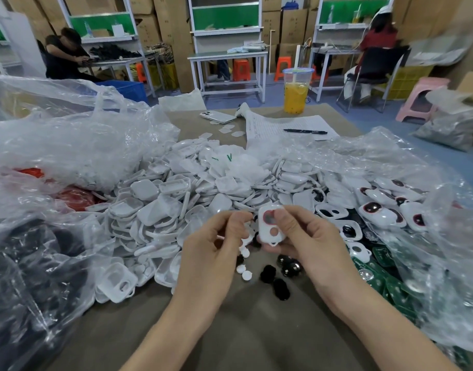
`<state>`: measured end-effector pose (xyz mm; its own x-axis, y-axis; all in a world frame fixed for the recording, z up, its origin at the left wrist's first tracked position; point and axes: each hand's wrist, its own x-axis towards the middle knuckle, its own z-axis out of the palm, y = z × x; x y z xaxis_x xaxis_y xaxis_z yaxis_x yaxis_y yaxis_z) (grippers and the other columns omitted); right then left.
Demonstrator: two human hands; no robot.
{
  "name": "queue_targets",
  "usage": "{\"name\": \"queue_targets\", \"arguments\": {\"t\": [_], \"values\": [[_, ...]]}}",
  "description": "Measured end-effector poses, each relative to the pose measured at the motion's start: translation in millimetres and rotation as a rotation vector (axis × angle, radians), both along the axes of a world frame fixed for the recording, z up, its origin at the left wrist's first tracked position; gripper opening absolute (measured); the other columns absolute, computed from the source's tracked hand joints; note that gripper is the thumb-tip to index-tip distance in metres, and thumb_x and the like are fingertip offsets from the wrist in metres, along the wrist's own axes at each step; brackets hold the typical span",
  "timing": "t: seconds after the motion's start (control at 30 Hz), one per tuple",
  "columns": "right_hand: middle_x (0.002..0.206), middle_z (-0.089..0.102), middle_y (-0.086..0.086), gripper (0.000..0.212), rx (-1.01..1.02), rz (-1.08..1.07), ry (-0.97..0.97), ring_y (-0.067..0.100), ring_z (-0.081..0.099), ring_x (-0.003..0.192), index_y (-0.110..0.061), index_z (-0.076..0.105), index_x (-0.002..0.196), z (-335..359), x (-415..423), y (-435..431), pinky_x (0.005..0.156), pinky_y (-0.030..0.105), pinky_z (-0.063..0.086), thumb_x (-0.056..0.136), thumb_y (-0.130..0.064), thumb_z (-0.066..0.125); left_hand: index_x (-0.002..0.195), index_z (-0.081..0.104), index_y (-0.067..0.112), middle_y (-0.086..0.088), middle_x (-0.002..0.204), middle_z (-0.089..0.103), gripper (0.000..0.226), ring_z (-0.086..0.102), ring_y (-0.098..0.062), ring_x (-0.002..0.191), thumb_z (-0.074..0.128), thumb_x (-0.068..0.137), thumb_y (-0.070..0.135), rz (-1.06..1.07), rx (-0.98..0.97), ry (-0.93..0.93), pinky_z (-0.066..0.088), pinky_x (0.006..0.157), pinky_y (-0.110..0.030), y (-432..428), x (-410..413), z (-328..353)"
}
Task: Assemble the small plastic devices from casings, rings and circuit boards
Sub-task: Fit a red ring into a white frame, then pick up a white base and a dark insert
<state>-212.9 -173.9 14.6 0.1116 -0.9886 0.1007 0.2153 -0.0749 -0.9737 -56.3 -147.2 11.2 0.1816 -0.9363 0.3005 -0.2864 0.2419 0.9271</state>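
Brown and bare in front of you, the worktable [256, 330] stood in a storeroom walled with cardboard boxes [160, 20], whose printing was too blurred to read. Your right hand [307, 236] gripped a white casing [270, 227] between thumb and curled fingers, holding it upright above the middle of the table. That casing was a rounded rectangle with a large opening rimmed in red near its top, a smaller round hole below it and a little loop at the bottom edge. Your left hand [216, 236] hovered just beside it with fingers curled inward; whether they pinched anything could not be told. Under your hands lay small white discs [243, 274], fuzzy black pieces [281, 287] and shiny dark domes [290, 266]. Beyond them rose a heap of white casings and rings [203, 188], lying against a clear plastic bag [69, 145] on your left. On your right, among more clear plastic [431, 210], sat casings with dark red-rimmed windows [382, 212] and green circuit boards [390, 285]. Farther off lay a phone [218, 117] face down, a printed sheet [289, 124] with text too small to make out, a black pen [305, 131] on it, and a lidded cup of orange drink [296, 91]. One person [66, 54] sat at a bench far left, another [374, 49] far right
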Motion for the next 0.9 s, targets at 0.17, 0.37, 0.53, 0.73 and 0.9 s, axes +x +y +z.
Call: {"name": "queue_targets", "arguments": {"t": [0.17, 0.37, 0.53, 0.73, 0.9], "values": [[0.092, 0.078, 0.003, 0.029, 0.008, -0.095, -0.119, 0.028, 0.077, 0.084, -0.027, 0.080, 0.089, 1.5, -9.0, -8.0, 0.071, 0.025, 0.060, 0.074, -0.050, 0.071, 0.104, 0.070, 0.034, 0.021, 0.095, 0.067, 0.030, 0.058, 0.000, 0.095, 0.046, 0.102, 0.052, -0.132, -0.100, -0.587, 0.044, 0.087, -0.021, 2.0, 5.2, -3.3], [0.087, 0.076, 0.003, 0.031, 0.023, -0.105, -0.092, 0.028, 0.077, 0.081, -0.024, 0.080, 0.089, -1.6, -9.3, -9.6, 0.069, 0.025, 0.060, 0.073, -0.050, 0.073, 0.113, 0.070, 0.026, 0.015, 0.097, 0.061, 0.047, 0.056, -0.009, 0.100, 0.035, 0.098, 0.054, -0.254, -0.136, -0.905, 0.036, 0.092, -0.022, 3.1, -0.4, -8.9], [0.086, 0.077, -0.001, 0.020, 0.041, -0.074, -0.183, 0.023, 0.077, 0.082, -0.028, 0.080, 0.086, -0.7, -9.7, -10.5, 0.070, 0.023, 0.059, 0.081, -0.042, 0.067, 0.102, 0.070, 0.032, 0.015, 0.090, 0.057, 0.036, 0.054, -0.009, 0.093, 0.043, 0.095, 0.055, -0.274, -0.155, -0.965, 0.034, 0.088, -0.024, -0.2, 4.8, -12.5], [0.084, 0.076, 0.006, 0.016, 0.258, 0.010, -0.499, 0.020, 0.075, 0.074, -0.017, 0.079, 0.091, 2.9, -10.0, -13.1, 0.066, 0.029, 0.061, 0.084, -0.015, 0.065, 0.096, 0.057, 0.036, 0.022, 0.086, 0.054, 0.019, 0.047, 0.002, 0.087, 0.046, 0.096, 0.052, -0.317, -0.127, -0.884, 0.034, 0.084, -0.018, 2.7, 3.6, -9.1], [0.077, 0.067, 0.003, 0.028, 0.341, 0.086, -0.567, 0.014, 0.065, 0.065, -0.013, 0.069, 0.119, 2.2, -15.0, -12.9, 0.061, 0.028, 0.059, 0.099, -0.007, 0.051, 0.094, 0.070, 0.040, 0.013, 0.075, 0.070, 0.019, 0.065, -0.002, 0.069, 0.067, 0.095, 0.021, -0.176, 0.096, -0.118, 0.045, 0.063, -0.009, 2.0, -2.5, 1.7]]}}
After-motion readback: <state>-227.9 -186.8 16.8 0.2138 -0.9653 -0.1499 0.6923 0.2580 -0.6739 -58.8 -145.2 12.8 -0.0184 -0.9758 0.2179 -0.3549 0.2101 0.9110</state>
